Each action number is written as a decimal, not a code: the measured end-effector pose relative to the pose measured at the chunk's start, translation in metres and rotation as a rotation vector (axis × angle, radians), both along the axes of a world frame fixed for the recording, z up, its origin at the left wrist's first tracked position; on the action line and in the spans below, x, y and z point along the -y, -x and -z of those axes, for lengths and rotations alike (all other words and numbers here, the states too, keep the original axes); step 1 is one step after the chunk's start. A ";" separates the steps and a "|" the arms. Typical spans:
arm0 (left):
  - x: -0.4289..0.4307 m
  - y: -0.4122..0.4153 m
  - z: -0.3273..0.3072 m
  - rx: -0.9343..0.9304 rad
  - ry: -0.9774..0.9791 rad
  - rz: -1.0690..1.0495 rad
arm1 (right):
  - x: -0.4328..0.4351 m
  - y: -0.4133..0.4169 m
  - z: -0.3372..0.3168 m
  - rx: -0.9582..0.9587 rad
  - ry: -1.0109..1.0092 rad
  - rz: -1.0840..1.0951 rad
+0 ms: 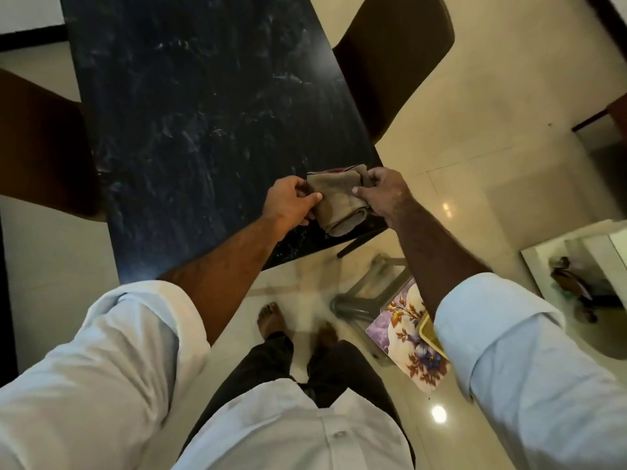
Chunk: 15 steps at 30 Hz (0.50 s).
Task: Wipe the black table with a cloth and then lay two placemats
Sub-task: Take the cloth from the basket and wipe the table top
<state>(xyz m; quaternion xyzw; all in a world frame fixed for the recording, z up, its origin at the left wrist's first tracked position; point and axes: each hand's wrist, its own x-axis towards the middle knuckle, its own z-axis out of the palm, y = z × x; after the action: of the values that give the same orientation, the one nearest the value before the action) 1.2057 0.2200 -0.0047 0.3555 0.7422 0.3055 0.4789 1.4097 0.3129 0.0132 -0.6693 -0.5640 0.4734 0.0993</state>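
Note:
A black marble-patterned table (203, 106) stretches away from me. Over its near right corner I hold a folded brown-grey cloth (334, 198) with both hands. My left hand (291, 201) pinches the cloth's left edge with thumb on top. My right hand (385, 195) grips its right side. A bit of red shows behind the cloth's top edge. A floral placemat (407, 330) lies on a low stool by my right forearm, with a yellow mat's edge (430, 330) on it, mostly hidden by my sleeve.
A brown chair (397, 56) stands at the table's right side and another brown chair (40, 147) at its left. A grey plastic stool (366, 290) sits on the glossy tiled floor near my bare feet. A white shelf unit (576, 266) is at the right.

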 end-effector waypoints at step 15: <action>0.049 0.025 0.075 -0.951 0.035 0.380 | 0.050 0.030 0.081 0.559 -0.636 -0.756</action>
<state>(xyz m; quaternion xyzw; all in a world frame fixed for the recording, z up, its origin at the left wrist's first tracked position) 1.1809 0.1714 -0.0800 0.5756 0.8054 0.0051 0.1415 1.3794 0.2631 -0.0679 -0.4579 -0.8840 0.0878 -0.0336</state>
